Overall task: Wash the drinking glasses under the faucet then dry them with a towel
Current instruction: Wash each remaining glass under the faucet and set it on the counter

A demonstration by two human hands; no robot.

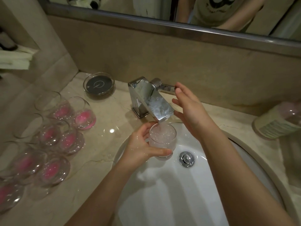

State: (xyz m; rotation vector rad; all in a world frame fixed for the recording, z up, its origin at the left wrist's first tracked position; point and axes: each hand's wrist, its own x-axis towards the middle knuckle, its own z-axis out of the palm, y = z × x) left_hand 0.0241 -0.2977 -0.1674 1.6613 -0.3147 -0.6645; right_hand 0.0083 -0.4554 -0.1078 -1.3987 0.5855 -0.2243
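my left hand (143, 149) curls round the glass (162, 141), thumb across its lower wall, holding it under the faucet (151, 100) spout, over the sink (162, 185). my right hand (189, 110) hangs spread, just right of the faucet, gripping nothing. wet, thin glass will be slick and breakable; i'd keep hold low, round the belly. more glasses (53, 139) wait left of the faucet.
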